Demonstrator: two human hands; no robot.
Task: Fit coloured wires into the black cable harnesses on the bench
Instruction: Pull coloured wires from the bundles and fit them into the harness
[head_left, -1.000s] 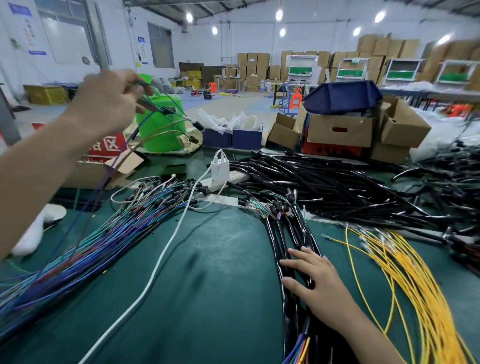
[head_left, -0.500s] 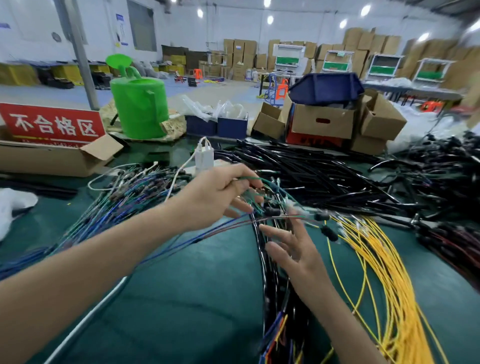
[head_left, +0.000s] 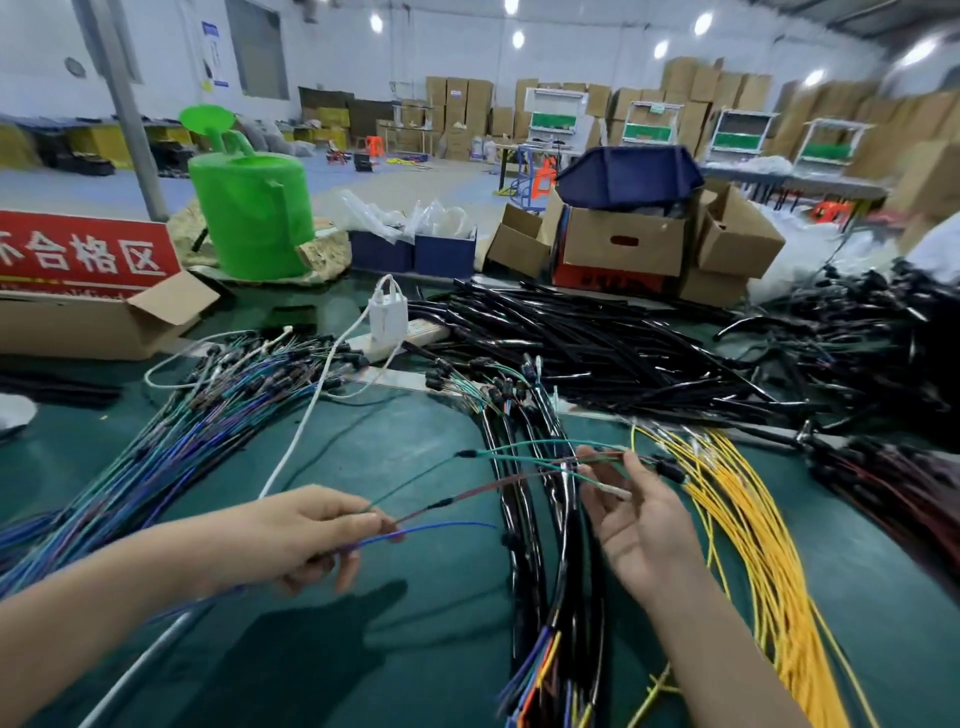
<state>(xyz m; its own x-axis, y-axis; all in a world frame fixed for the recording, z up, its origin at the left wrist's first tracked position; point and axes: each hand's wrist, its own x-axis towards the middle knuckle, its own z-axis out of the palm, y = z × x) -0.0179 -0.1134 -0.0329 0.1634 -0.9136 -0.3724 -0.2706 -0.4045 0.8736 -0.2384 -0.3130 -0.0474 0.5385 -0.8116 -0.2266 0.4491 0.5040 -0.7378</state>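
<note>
Where the dark green surface (head_left: 415, 623) fills the lower view, a wide heap of loose black tubing (head_left: 597, 343) lies across its far middle and right. On the left a thick bundle of blue, green and purple wires (head_left: 171, 447) fans toward the near left edge, and on the right a sheaf of yellow wires (head_left: 748, 530) curves toward the near edge. Between them the black cable harnesses (head_left: 540, 519) run from mid-surface to the bottom edge, with coloured wire ends showing at the near end. Behind stand a green watering can (head_left: 249, 213), a cardboard box (head_left: 623, 244) and a red sign (head_left: 83, 254). A white charger (head_left: 387, 319) sits on a power strip.

Above the surface the left hand (head_left: 306, 540) pinches a few thin wires (head_left: 467, 488), green, brown and blue, between thumb and fingers. They stretch over the harnesses to the right hand (head_left: 639, 525), palm up and loosely spread, whose fingertips (head_left: 631, 460) touch their far ends.
</note>
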